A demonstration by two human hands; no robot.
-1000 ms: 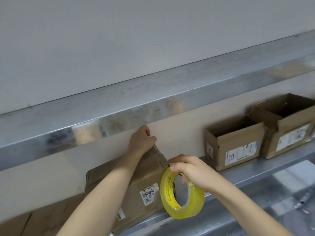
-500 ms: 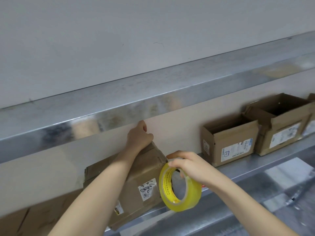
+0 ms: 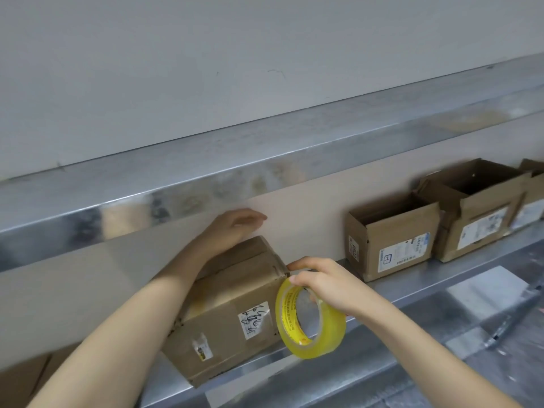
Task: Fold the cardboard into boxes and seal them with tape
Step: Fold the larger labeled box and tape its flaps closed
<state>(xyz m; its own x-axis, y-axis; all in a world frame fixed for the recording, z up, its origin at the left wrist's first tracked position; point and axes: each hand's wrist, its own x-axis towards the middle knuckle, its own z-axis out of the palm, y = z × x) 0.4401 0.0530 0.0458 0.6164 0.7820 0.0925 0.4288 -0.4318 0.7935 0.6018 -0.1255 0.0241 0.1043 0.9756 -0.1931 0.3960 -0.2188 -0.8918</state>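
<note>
head view, here's what i'm getting. the closed cardboard box (image 3: 223, 304) sits tilted on the metal shelf (image 3: 435, 279), pushed back toward the beige wall panel (image 3: 309, 219). its top flaps are folded down with a seam running between them. there's a white sticker (image 3: 254, 319) with handwriting on the front face, and a smaller yellow and black sticker (image 3: 201, 350) lower down to the left.

the tape roll (image 3: 329, 334), yellowish see-through stuff, stands on edge just beside the box's right front corner. whether it's actually touching the cardboard, i can't tell. the right hand (image 3: 326, 285) is clamped on the top of the roll with its fingers curled round the ring, and one fingertip is right at the box's upper right corner.

the left hand (image 3: 232, 228) has nothing in it. its fingers are straight and close together, pointing right along the wall, with the heel of the hand at the back of the box top and the forearm lying across the flaps.

further right on the same shelf is an open box (image 3: 391, 234) with a printed label, then a second open box (image 3: 477, 207), then a third box (image 3: 534, 198) cut off by the edge. a shiny upper shelf (image 3: 206, 160) runs overhead. bottom left there's some brown flat cardboard (image 3: 20, 378).
</note>
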